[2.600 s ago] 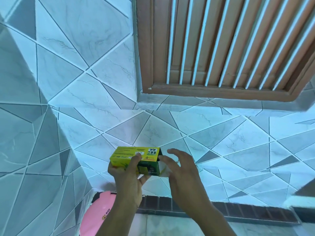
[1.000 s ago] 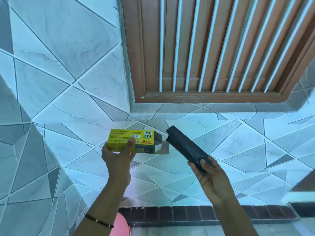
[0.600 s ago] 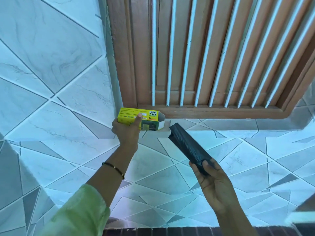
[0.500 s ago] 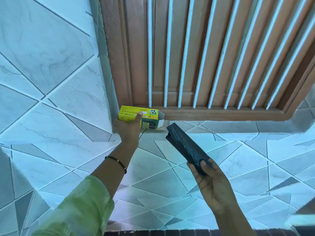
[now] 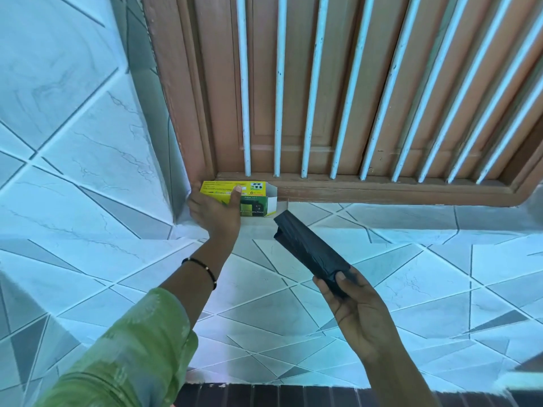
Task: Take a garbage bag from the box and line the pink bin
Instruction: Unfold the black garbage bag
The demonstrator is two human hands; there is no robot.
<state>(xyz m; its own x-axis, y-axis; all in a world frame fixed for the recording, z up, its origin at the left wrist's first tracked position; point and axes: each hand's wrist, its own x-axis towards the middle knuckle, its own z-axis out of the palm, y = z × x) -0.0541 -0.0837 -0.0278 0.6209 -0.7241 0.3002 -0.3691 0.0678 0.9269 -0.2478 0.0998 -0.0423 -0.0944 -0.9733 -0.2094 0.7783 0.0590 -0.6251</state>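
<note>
The tiled sill [image 5: 367, 215] lies open to the right of the yellow box [image 5: 238, 198]. Leftward, the wall corner [image 5: 176, 183] hems the box in; behind it, the brown window frame [image 5: 382, 192] and white bars [image 5: 307, 113] block passage.

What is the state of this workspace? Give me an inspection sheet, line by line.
Surface: tiled ledge under a wooden window frame with white bars.
Job's things: yellow and green box on the ledge in the left corner, right end flap open; folded black garbage bag out of the box. Pink bin not in view.
Clutter: nothing seen.
Grippers: left hand on the box, thumb on its top; right hand holds the bag by its lower end.
Cables: nothing seen.
Surroundings: tiled wall with a triangle pattern, dark brick strip at the bottom edge, green sleeve and black bracelet on the left arm.
</note>
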